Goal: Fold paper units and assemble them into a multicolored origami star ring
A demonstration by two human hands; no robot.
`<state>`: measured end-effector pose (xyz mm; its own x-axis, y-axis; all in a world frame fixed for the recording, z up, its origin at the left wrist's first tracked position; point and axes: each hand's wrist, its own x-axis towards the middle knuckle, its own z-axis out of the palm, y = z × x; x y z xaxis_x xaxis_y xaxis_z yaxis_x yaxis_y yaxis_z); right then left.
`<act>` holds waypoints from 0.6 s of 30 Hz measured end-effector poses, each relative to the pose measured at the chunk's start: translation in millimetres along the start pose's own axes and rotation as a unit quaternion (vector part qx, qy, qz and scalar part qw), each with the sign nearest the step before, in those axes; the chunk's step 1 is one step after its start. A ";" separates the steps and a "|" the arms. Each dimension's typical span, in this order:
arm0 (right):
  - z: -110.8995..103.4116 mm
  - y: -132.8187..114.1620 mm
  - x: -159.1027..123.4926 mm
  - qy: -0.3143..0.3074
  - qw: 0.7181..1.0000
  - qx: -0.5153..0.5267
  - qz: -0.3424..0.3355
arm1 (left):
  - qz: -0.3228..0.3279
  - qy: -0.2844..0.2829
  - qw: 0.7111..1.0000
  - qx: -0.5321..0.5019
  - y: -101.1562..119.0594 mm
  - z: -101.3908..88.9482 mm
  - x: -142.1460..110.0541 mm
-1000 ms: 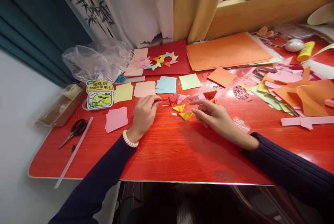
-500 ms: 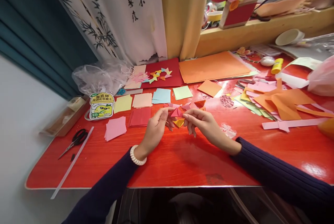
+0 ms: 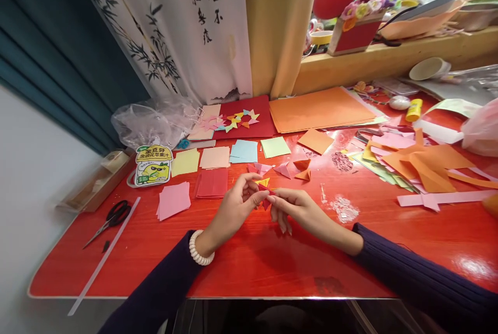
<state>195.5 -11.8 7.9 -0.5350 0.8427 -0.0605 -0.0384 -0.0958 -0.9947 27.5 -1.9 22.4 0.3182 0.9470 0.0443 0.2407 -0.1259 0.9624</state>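
Note:
A small red folded paper piece (image 3: 266,192) is pinched between my left hand (image 3: 235,206) and my right hand (image 3: 294,207), above the red table. The fingers of both hands are closed on it and hide part of it. Just behind it shows a yellow folded paper piece (image 3: 263,182); whether the two touch I cannot tell. Past my fingertips lie pink folded pieces (image 3: 284,169) and orange folded pieces (image 3: 303,170). To the left of my left hand is a stack of red paper squares (image 3: 212,183).
Paper squares in pink (image 3: 174,200), yellow (image 3: 185,162), blue (image 3: 244,151) and green (image 3: 275,147) lie around. Scissors (image 3: 112,218) and a paper strip (image 3: 105,256) are at left. Orange scraps (image 3: 431,160) and a glue stick (image 3: 414,110) lie right. A colourful paper ring (image 3: 237,120) sits at the back.
Both hands have come closer together, and the red folded piece has turned from a flat triangle facing me to a narrower, tilted view. The camera view has shifted slightly.

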 end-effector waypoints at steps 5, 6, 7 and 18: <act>-12.8 0.7 15.5 0.021 0.970 -0.232 -0.072 | -0.034 0.021 0.998 -0.049 -2.4 -7.7 5.9; -20.1 -2.0 21.9 0.044 0.933 -0.340 -0.108 | -0.043 0.030 0.996 -0.070 -4.7 -11.7 7.9; -27.6 -5.6 29.2 0.071 0.886 -0.437 -0.133 | -0.057 0.038 0.994 -0.089 -7.7 -16.0 10.0; -26.3 -4.9 90.5 0.052 0.791 -0.587 -0.164 | -0.080 0.067 0.988 -0.117 -29.4 -33.8 12.4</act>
<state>169.4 78.8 5.2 -0.5845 0.7645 0.2717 0.6819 0.6444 -0.3461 -6.7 23.5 3.8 0.1660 0.9817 -0.0933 0.0552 0.0852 0.9948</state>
